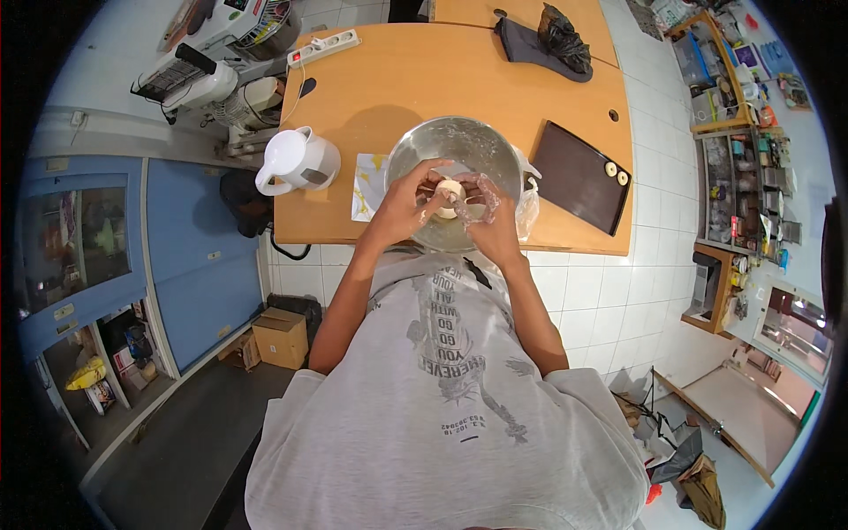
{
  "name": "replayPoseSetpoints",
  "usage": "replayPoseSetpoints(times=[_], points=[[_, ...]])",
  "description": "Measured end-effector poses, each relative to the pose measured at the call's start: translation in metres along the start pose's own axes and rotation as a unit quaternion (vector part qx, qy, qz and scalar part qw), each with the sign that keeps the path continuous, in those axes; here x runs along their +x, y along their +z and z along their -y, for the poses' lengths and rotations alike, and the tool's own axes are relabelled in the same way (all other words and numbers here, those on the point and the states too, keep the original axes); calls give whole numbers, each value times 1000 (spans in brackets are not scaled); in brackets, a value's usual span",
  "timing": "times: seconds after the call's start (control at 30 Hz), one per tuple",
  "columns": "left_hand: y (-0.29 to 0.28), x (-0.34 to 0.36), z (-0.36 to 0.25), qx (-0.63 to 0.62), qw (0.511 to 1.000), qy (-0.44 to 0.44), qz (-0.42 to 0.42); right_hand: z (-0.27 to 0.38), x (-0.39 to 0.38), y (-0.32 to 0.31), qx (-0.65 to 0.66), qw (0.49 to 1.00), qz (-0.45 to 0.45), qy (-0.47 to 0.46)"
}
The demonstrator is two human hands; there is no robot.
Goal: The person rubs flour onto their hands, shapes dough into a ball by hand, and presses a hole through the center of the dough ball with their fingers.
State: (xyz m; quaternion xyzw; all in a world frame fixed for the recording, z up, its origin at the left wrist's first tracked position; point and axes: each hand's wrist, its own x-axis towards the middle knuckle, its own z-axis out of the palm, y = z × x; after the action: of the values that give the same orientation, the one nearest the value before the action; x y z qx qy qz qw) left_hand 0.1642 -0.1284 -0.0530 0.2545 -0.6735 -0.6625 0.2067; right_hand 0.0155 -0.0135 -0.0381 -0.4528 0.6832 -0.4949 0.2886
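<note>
A pale piece of dough (pixel 450 189) is between my hands, above the near half of a wide metal bowl (pixel 408 141). My left hand (pixel 406 205) has its fingers curled round the dough from the left. From the right, my right hand (pixel 493 219) grips it with bent fingers, and flour or dough coats those fingers. The bowl's inner wall is smeared with white. What lies at the bottom is mostly hidden by my hands. On a dark tray (pixel 574 172) to the right, two small dough rings (pixel 617 173) sit near its right edge.
A white electric kettle (pixel 300 159) stands left of the bowl, beside a patterned sheet (pixel 365 187). A clear plastic bag (pixel 527 208) lies at the bowl's right. A power strip (pixel 324 48) and a black plastic bag (pixel 563 40) occupy the table's far side. Mixers (pixel 190 84) stand at far left.
</note>
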Motion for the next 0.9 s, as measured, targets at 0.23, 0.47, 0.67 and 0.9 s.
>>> replayPoseSetpoints(times=[0.23, 0.47, 0.67, 0.9], points=[[27, 12, -7, -94, 994, -52, 1, -20, 9, -37, 141, 988, 37, 45], [66, 28, -6, -127, 990, -57, -36, -44, 18, -83, 257, 957, 77, 109], [94, 32, -3, -176, 975, -79, -113, -56, 33, -110, 284, 941, 118, 141], [117, 38, 1, -183, 972, -41, -139, -58, 40, -124, 278, 941, 172, 90]])
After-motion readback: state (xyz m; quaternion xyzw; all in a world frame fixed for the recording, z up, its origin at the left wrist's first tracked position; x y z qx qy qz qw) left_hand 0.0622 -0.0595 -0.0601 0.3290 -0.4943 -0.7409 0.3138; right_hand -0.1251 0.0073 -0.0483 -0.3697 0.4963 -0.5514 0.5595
